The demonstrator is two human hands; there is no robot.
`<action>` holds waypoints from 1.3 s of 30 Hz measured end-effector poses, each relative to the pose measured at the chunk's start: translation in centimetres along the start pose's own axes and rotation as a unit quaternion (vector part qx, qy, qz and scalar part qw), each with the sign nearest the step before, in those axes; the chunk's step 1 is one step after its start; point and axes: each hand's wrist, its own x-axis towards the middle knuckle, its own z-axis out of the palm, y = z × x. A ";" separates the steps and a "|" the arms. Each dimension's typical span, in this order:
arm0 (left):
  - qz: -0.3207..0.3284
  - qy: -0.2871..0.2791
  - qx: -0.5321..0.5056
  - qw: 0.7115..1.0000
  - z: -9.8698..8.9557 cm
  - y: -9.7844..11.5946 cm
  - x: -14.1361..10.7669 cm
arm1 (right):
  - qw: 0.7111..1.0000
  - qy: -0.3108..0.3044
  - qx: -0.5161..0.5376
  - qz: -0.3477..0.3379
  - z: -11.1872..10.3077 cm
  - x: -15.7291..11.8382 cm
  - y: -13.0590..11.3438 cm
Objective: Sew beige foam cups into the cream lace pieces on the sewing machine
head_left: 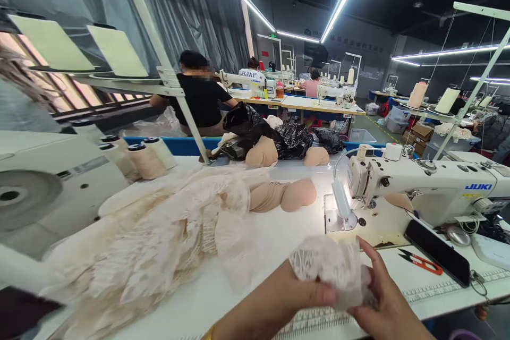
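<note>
A: Far left first?
B: Grey-white machine housing (pixel 35 191) at the left edge; thread cones (pixel 145 159) stand just behind it on the counter (pixel 279 228); a big heap of cream lace (pixel 151 244) covers the counter's left half.

A: Middle?
B: Beige bra cups (pixel 285 195) lie just past the heap; more cups and black plastic bags (pixel 274 135) at the counter's far edge; a person in a black shirt (pixel 201 98) sits at the next row, back turned.

A: Hands?
B: Both at bottom centre; left hand (pixel 274 300) comes in from below, fingers closed on a small piece of white lace (pixel 334 268), thumb on its lower edge; right hand (pixel 380 297) grips the same piece from the right, fingers curled over its top and side; the piece is bunched between the two hands, held above the counter's near edge, in front of the sewing machine.

A: Right side?
B: White JUKI sewing machine (pixel 422 183) with its lamp lit over the needle plate; black phone (pixel 436 252) flat on the counter just right of the hands; red-handled thread snips (pixel 420 261) touching or just beside the phone's near side; cannot tell which.
</note>
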 end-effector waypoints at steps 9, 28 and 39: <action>0.150 -0.202 0.613 0.749 -3.5 1.4 6.9 | 0.755 -0.138 -0.483 -0.420 -5.1 11.3 -0.9; 0.175 -0.161 0.596 0.767 -5.2 0.1 8.4 | 0.825 -0.128 -0.454 -0.311 -6.5 11.3 0.5; 0.180 -0.153 0.590 0.772 -5.1 -0.7 8.3 | 0.817 -0.136 -0.491 -0.272 -7.0 11.2 0.4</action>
